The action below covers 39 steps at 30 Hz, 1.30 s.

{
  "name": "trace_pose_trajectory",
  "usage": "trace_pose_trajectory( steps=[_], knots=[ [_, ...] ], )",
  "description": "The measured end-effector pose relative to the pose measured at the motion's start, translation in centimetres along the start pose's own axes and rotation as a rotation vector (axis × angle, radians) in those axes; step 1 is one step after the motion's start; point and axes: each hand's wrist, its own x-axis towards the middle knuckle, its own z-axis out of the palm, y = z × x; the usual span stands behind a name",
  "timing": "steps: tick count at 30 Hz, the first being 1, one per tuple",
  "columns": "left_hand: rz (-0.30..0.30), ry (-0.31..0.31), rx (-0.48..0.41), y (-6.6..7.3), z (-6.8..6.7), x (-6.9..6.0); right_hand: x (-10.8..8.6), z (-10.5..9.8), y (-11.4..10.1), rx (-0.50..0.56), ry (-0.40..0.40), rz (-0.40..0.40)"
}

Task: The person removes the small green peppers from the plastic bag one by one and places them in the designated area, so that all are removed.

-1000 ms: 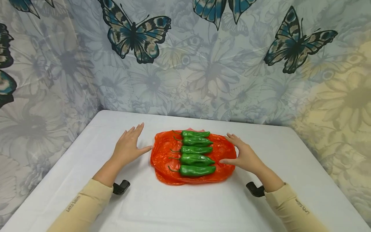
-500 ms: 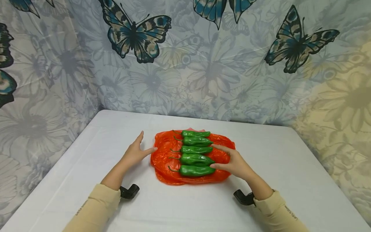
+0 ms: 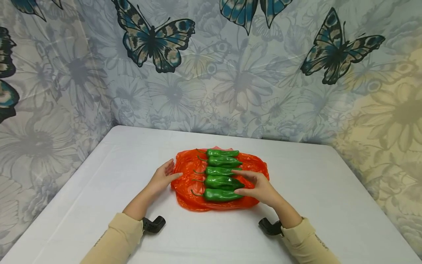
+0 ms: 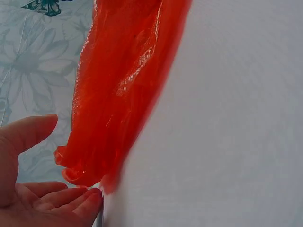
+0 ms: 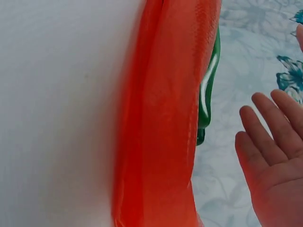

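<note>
Several green peppers (image 3: 223, 182) lie in a row, stems to the left, on a crumpled red plastic bag (image 3: 189, 198) in the head view. My left hand (image 3: 160, 177) is at the bag's left edge, thumb over the rim and fingers loosely extended. In the left wrist view its fingertips (image 4: 94, 196) come right up to the bag's edge; whether they touch I cannot tell. My right hand (image 3: 262, 187) hovers over the pepper tips on the right, fingers relaxed and holding nothing. The right wrist view shows that palm (image 5: 284, 189) with straight fingers, apart from the bag's side.
A white table (image 3: 211, 238) carries the bag near its middle. Behind and at the sides hangs a flowered cloth (image 3: 197, 91) with butterflies. A black wrist camera (image 3: 155, 224) sits below the left wrist, another black camera (image 3: 270, 226) below the right.
My left hand has moved right and toward me, up to the bag's edge. My right hand has come left over the pepper tips. The peppers and bag have stayed in place.
</note>
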Motion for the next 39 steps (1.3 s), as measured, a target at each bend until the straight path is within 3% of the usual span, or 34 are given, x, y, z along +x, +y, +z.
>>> trace_pose_trajectory(
  steps=[6,15,22,33,39],
  knots=[
    [0.016,-0.017,-0.067,-0.4,0.6,-0.1,0.3,0.4,0.0,0.027,-0.039,-0.042],
    [0.023,-0.023,-0.066,-0.8,0.7,0.0,0.7,0.9,0.6,0.089,-0.085,-0.083],
    [0.021,0.002,-0.073,-0.9,0.6,0.2,0.9,1.5,0.9,0.053,-0.077,-0.125],
    [0.036,0.007,-0.107,-1.2,0.7,0.4,0.8,1.9,1.4,-0.042,-0.105,-0.09],
    [0.038,0.004,-0.118,-1.4,0.7,0.5,0.7,1.9,1.5,-0.087,-0.113,-0.131]
  ],
)
